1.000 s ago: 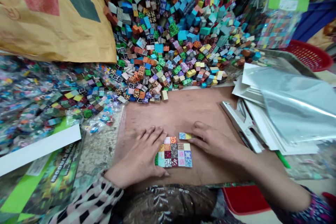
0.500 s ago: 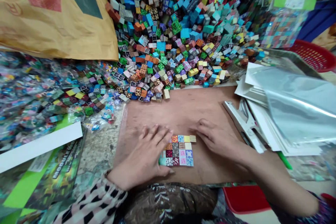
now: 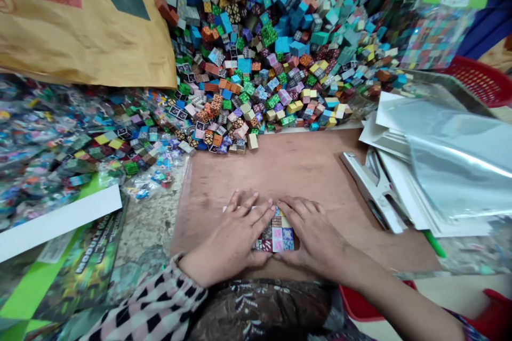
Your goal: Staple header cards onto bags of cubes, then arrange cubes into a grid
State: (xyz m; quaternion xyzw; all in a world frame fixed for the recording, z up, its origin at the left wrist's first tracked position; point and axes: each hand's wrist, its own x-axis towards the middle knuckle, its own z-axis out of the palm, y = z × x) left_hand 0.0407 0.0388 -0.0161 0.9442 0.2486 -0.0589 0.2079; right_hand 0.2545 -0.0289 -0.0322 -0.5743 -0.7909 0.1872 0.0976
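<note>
A flat, tight grid of small patterned cubes (image 3: 282, 235) lies on the brown board (image 3: 304, 165). My left hand (image 3: 236, 229) covers its left part, fingers over the far edge and thumb along the near edge. From the right, my right hand (image 3: 314, 229) clasps the other side, fingertips at the far edge and thumb at the near corner. The fingertips of both hands almost meet at the far edge. Pink, purple, blue and dark red cube faces show between the hands; the rest of the grid is hidden beneath them.
A big heap of loose cubes (image 3: 276, 64) rises behind the board. A metal stapler (image 3: 372, 192) lies at right beside white cards and clear plastic sleeves (image 3: 460, 154). On the left are a yellow bag (image 3: 120, 48), bagged pieces (image 3: 48, 133) and a white strip (image 3: 60, 224).
My right hand has moved left and down onto the grid's right side. My left hand has shifted slightly right. The cube that jutted out at the far right corner is now covered.
</note>
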